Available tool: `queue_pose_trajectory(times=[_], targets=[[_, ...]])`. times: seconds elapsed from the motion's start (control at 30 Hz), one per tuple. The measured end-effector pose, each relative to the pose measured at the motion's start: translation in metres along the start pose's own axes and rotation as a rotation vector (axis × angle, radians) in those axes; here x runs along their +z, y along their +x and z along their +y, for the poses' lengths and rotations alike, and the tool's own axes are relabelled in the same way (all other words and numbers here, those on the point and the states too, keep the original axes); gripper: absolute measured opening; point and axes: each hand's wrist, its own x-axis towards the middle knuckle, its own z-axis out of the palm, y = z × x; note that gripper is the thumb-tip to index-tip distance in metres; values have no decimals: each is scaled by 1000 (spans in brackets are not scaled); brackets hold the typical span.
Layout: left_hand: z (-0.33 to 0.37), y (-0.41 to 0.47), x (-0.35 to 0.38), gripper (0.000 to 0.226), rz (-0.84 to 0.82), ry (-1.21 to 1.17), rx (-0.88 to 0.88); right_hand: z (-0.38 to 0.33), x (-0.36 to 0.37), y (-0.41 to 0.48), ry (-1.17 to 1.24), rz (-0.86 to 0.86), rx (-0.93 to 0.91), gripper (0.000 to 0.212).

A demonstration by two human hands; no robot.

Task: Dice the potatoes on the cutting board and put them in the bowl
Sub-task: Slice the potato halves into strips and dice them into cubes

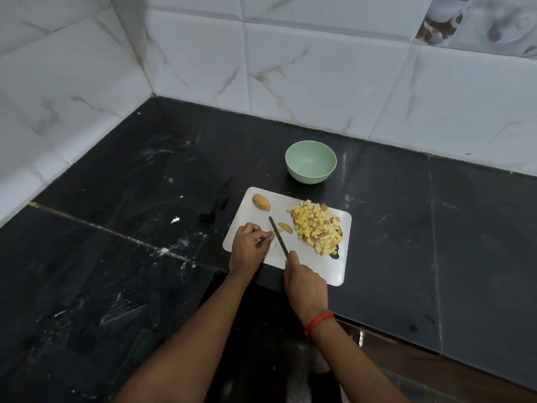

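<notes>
Potato piece — left fingers pinching it | right fingers curled round knife

Black counter (scuffed) carries cutting board, bowl.

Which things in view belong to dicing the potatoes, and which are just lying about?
In the job: cutting board, knife in the right hand, diced potato, potato half, potato slice, small piece pinched by the left hand, bowl.
Lying about: white scraps on the counter.
</notes>
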Motion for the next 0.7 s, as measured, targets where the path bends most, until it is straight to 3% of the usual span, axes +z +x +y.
queue_pose_trajectory(times=[0.13,0.37,0.7], targets=[[2,0,1,18,24,16,16,-1,4,-15,-46,-57,-21,21],[1,-3,0,23,56,-81,-42,7,0,-30,19,12,80,10],[-1,1,-1,19,3,-26,10,-9,3,-4,52,11,30,9]])
